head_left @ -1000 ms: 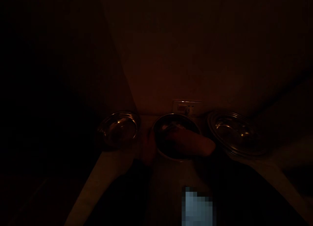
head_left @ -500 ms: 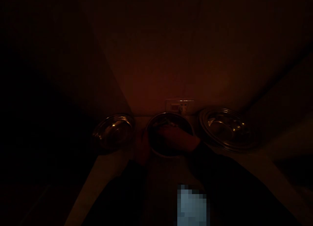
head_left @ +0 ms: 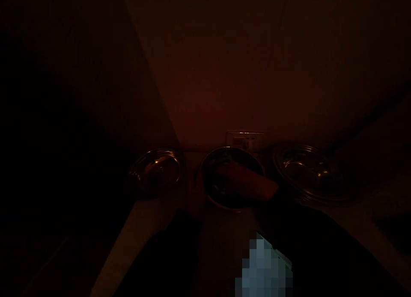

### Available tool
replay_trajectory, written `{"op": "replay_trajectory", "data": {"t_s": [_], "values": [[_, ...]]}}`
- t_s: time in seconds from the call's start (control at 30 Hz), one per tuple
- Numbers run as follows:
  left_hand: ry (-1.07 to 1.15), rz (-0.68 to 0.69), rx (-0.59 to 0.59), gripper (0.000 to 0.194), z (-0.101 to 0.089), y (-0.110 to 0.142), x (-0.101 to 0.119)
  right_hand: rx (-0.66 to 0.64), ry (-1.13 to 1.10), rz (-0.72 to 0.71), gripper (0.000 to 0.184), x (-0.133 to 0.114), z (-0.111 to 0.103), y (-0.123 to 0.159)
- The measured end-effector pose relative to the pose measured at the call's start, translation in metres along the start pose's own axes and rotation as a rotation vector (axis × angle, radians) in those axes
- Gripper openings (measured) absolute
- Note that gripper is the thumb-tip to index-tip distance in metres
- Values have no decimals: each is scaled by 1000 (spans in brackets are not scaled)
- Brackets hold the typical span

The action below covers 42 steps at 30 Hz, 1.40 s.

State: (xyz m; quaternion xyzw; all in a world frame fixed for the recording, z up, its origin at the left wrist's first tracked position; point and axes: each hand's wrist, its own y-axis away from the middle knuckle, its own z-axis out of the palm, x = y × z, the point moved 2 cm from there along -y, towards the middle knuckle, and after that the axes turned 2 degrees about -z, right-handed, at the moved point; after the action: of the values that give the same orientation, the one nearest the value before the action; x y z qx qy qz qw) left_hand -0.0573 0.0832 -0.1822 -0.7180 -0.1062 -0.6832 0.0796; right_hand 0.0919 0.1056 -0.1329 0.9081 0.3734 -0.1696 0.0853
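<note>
The light is very dim. A round metal bowl or pot [head_left: 236,210] stands in the middle of the counter, its rim faintly lit. Inside it is my right hand [head_left: 239,177], reaching in from the right; its fingers are lost in the dark, and so is whatever they touch. Some faint glints show within the vessel, but its contents cannot be made out. My left hand [head_left: 195,196] lies against the vessel's outer left side, near the rim. Darkness hides its fingers too.
A shiny metal bowl [head_left: 157,173] stands on the left of the light counter [head_left: 118,250]. Stacked metal bowls or plates [head_left: 305,173] are at the right. Behind is a wall with a socket panel [head_left: 245,138]. A bright pixelated patch [head_left: 265,267] shows at the bottom.
The view has shifted, so the bowls and counter appear slightly farther right. My right hand remains inside the middle vessel and my left hand at its side. The bright patch has changed shape.
</note>
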Motion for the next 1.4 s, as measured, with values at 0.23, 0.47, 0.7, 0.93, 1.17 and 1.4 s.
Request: {"op": "replay_trajectory", "data": {"t_s": [0.23, 0.47, 0.7, 0.93, 1.17, 1.4], "values": [[15, -53, 24, 29, 1, 0, 2, -6, 16, 0, 40, 2, 7, 0], [29, -51, 2, 30, 2, -1, 0, -30, 16, 24, 43, -2, 6, 5], [6, -27, 17, 32, 2, -1, -2, -30, 8, 53, 43, -8, 3, 8], [106, -2, -20, 35, 4, 2, 2, 18, 10, 28, 44, -7, -1, 11], [241, 9, -111, 36, 1, 5, 16, 93, 57, 20, 44, -10, -4, 12], [121, 25, -9, 37, -2, 10, 31, 152, 212, 52, 45, -2, -11, 19]]}}
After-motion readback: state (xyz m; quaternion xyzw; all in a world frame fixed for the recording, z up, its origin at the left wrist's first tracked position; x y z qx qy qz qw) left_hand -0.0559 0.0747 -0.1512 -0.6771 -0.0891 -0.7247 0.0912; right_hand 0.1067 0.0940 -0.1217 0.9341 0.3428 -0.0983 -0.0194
